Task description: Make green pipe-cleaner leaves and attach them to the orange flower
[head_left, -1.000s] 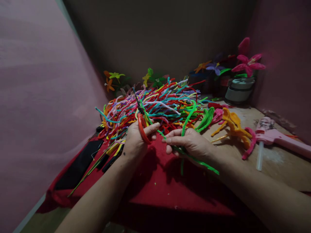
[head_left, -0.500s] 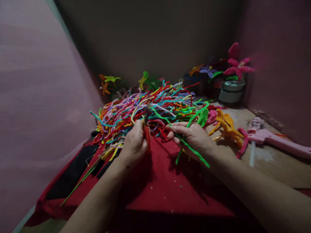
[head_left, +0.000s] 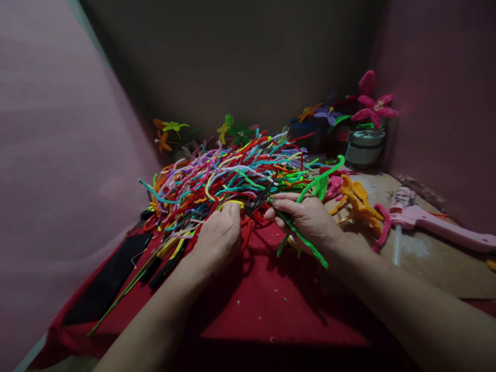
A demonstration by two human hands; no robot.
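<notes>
In the dim light, our left hand (head_left: pixel 220 232) seems closed round the scissors (head_left: pixel 253 205), while our right hand (head_left: pixel 310 217) pinches light, bendy green stems (head_left: pixel 316 252) above the red cloth (head_left: pixel 248 310), best gripped close to the blades.

The phone (head_left: pixel 108 276) lies left of the pliers (head_left: pixel 168 266), and the glue gun (head_left: pixel 430 219) lies right of the pile of stems (head_left: pixel 228 175).

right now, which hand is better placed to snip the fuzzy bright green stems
Probably the left: the left hand holds the red-handled scissors, their black blades angled toward the right hand's fingers, while the right hand is occupied holding the green stems.
</notes>
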